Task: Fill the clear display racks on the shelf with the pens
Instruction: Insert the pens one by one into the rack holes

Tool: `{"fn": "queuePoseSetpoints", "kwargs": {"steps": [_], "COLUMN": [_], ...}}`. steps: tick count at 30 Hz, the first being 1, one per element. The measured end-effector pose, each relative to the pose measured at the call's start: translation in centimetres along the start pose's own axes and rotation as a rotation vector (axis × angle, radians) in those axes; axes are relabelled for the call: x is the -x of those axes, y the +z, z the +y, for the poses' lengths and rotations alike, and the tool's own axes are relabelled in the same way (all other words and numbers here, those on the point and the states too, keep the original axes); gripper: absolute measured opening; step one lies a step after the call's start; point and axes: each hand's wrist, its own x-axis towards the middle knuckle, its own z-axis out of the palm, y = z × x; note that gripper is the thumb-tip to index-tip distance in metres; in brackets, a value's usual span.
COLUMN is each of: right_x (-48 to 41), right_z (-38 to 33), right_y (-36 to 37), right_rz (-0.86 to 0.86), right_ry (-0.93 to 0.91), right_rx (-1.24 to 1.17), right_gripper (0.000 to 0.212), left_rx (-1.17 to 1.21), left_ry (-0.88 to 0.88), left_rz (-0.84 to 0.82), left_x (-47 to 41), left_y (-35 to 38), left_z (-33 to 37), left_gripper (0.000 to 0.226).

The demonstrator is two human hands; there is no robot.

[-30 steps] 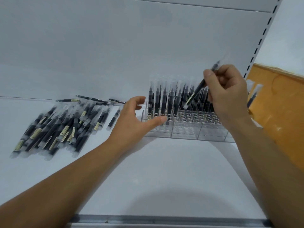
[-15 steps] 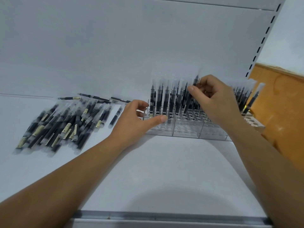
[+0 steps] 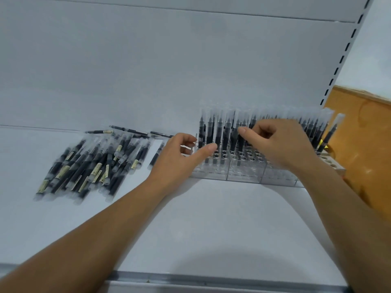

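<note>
Clear display racks (image 3: 243,176) stand in a row at the back right of the white shelf (image 3: 201,229). Their rear holes hold several upright black pens (image 3: 218,132) with clear caps; the front holes are bare. My right hand (image 3: 281,144) hovers over the middle rack and pinches one upright pen (image 3: 240,142) that stands in a hole. My left hand (image 3: 179,159) rests against the left rack's end, thumb laid along its front, fingers loosely curled. A pile of loose black pens (image 3: 95,166) lies on the shelf to the left.
A few single pens (image 3: 131,131) lie along the back panel behind the pile. A wooden block with holes (image 3: 330,163) stands at the racks' right end. An orange-brown board (image 3: 364,144) rises on the right beside the slotted upright (image 3: 342,60). The shelf's metal front edge (image 3: 211,282) runs below.
My right hand has come down from above the racks with the pen, turning it from slanted to upright and setting it into a hole. My left hand has stayed at the rack's left end.
</note>
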Motion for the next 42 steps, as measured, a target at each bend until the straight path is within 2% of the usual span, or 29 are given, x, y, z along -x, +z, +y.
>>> {"fn": "queuePoseSetpoints", "kwargs": {"steps": [5, 9, 11, 14, 16, 21, 23, 24, 27, 31, 33, 35, 38, 42], "right_x": [0.8, 1.7, 2.1, 2.7, 2.6, -0.8, -2.8, -3.7, -5.9, -8.0, -9.0, -9.9, -10.2, -10.1], "right_z": [-2.0, -3.8, -4.4, -5.6, -7.0, -12.5, -14.7, -15.5, -16.5, -15.8, -15.2, -14.6, -14.1, -14.1], "right_y": [0.2, 0.9, 1.2, 1.6, 2.2, 5.5, 6.8, 7.3, 8.6, 10.1, 10.9, 11.9, 13.5, 15.6], "right_rz": [0.045, 0.015, -0.030, -0.093, -0.173, -0.409, -0.462, -0.485, -0.529, -0.553, -0.565, -0.576, -0.636, -0.669], "right_ry": [-0.230, -0.391, -0.437, -0.484, -0.483, -0.430, -0.417, -0.402, -0.346, -0.287, -0.249, -0.207, -0.176, -0.204], "right_rx": [-0.085, -0.054, -0.022, 0.046, 0.105, 0.343, 0.438, 0.481, 0.531, 0.531, 0.538, 0.546, 0.573, 0.638], "right_gripper": [0.032, 0.012, 0.008, 0.015, 0.018, 0.029, 0.029, 0.026, 0.018, 0.014, 0.008, 0.014, 0.025, 0.013], "left_rx": [0.055, -0.048, -0.218, -0.639, -0.826, -1.087, -1.155, -1.162, -1.168, -1.125, -1.084, -1.060, -0.962, -0.741], "left_ry": [0.040, 0.018, -0.036, -0.077, -0.096, -0.112, -0.127, -0.143, -0.184, -0.171, -0.180, -0.204, -0.264, -0.301], "left_rz": [0.180, 0.271, 0.188, -0.003, -0.069, -0.182, -0.235, -0.255, -0.329, -0.361, -0.344, -0.328, -0.301, -0.234], "left_x": [-0.4, -1.8, -2.3, -2.6, -2.7, -4.1, -4.7, -5.0, -6.1, -7.2, -7.6, -7.7, -7.5, -6.1], "left_y": [-1.1, -4.1, -6.2, -8.9, -9.7, -8.0, -7.1, -6.8, -6.9, -8.3, -9.7, -11.7, -15.0, -18.0], "left_z": [0.4, 0.0, -0.4, -1.0, -1.1, -0.3, 0.1, 0.3, 0.2, 0.1, 0.7, 1.7, 2.5, 1.7], "left_gripper": [0.025, 0.011, 0.014, 0.015, 0.015, 0.038, 0.019, 0.014, 0.020, 0.004, 0.019, 0.027, 0.026, 0.028]}}
